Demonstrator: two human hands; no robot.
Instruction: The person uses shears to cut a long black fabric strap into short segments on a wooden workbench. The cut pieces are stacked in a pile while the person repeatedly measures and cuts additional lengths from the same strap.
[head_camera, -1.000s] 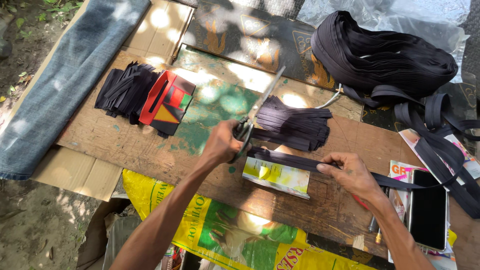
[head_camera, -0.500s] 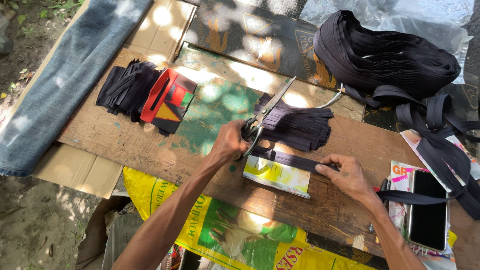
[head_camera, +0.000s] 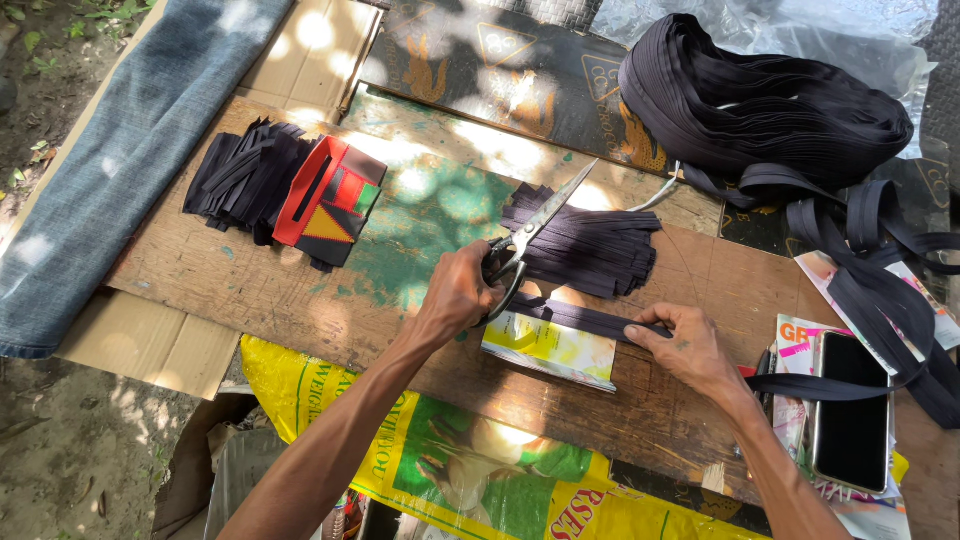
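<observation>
Scissors (head_camera: 535, 228) gripped in left hand (head_camera: 462, 292), blades now raised off black strap (head_camera: 590, 320) pinned by right hand (head_camera: 690, 345) fingers onto card (head_camera: 548, 350), cut seemingly made.

Scissor handles (head_camera: 497, 262) inside left hand (head_camera: 458, 293); strap's cut point hidden.
</observation>
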